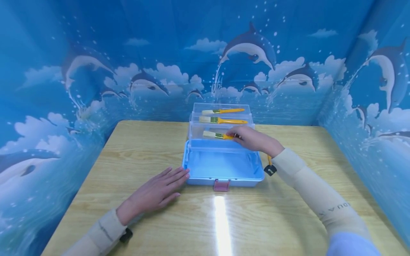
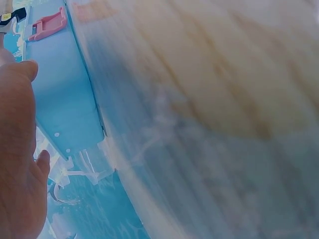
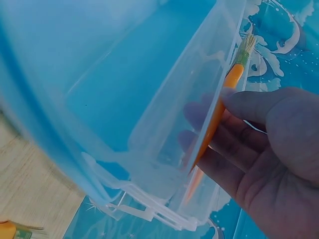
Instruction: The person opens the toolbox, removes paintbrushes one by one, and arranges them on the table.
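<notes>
My right hand (image 1: pixel 249 138) pinches the orange handle of a paintbrush (image 1: pixel 218 135) at the lower clear tray (image 1: pixel 196 132) of a blue toolbox (image 1: pixel 205 180). In the right wrist view, that paintbrush (image 3: pixel 233 78) slants along the tray wall, its pale bristles pointing up, with the thumb on its handle. Two more orange-handled paintbrushes lie in the upper trays, a wide one (image 1: pixel 224 120) and a thinner one (image 1: pixel 225 111) behind it. With fingers straight, my left hand (image 1: pixel 160 188) lies against the box's front left corner.
The open box has a bare blue bottom compartment (image 1: pixel 221 165) and a pink latch (image 1: pixel 221 185) in front. Right of it, another brush (image 3: pixel 10 230) lies on the wooden table (image 1: pixel 144 142), partly hidden by my wrist. A dolphin-printed backdrop (image 1: pixel 179 42) surrounds the table.
</notes>
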Available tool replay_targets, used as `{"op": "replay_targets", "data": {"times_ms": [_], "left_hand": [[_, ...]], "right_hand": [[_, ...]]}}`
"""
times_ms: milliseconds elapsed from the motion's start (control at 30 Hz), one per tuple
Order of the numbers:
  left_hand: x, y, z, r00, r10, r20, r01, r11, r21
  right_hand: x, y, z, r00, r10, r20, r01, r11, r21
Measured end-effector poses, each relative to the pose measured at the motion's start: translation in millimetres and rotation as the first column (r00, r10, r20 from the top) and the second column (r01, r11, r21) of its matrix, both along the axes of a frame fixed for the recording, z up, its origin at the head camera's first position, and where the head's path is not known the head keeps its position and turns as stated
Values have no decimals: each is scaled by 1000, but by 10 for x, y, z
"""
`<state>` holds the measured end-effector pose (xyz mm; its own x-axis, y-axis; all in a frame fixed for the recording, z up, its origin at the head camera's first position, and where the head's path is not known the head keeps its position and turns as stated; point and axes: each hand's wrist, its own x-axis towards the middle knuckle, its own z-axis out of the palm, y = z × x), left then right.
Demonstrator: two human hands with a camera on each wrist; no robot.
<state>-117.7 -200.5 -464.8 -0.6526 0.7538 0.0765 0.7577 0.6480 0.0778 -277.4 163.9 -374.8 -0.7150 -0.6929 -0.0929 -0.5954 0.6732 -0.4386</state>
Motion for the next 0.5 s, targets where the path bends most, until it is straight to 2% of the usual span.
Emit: {"op": "replay_targets", "data": {"times_ms": [300,500], "left_hand": [[3,7,13,1000,5,11,-5,1000,2],[8,5,15,1000,7,10,-7,1000,-1]], "right_hand": [[39,25,51,1000,-6,-5,6,999,-34],[57,56,83,999,-47,6,47,998,-47]]}}
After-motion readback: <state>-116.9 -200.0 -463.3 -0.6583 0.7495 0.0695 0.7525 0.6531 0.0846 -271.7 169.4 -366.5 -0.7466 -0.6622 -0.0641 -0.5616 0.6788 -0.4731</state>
